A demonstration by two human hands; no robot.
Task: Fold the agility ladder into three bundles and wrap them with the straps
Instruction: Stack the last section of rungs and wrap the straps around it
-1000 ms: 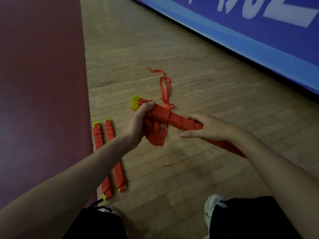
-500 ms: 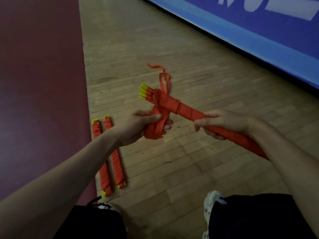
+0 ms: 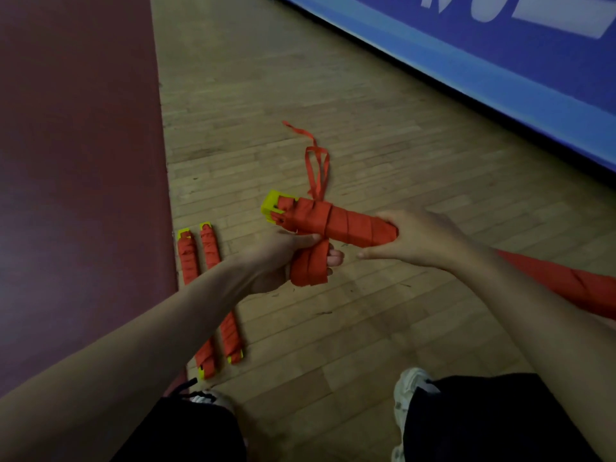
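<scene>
I hold a long bundle (image 3: pixel 336 223) of yellow ladder rungs, wound in red strap, level above the wooden floor. Its yellow end (image 3: pixel 272 208) points left. My right hand (image 3: pixel 420 240) grips the bundle around its middle; the rest runs behind my forearm to the right edge. My left hand (image 3: pixel 283 258) is closed on a wad of folded red strap (image 3: pixel 310 268) hanging below the bundle. A loose strap end (image 3: pixel 315 165) trails onto the floor behind. Two wrapped bundles (image 3: pixel 213 295) lie side by side on the floor at the left.
A dark red floor area (image 3: pixel 76 161) borders the wood (image 3: pixel 333 95) along the left. A blue banner wall (image 3: pixel 500 61) runs diagonally at the upper right. My two shoes (image 3: pixel 408 388) and dark shorts fill the bottom of the view.
The bundle has turned from tilted to nearly level. My right hand has slid left along it toward the wrapped end. My left hand keeps the strap wad below it.
</scene>
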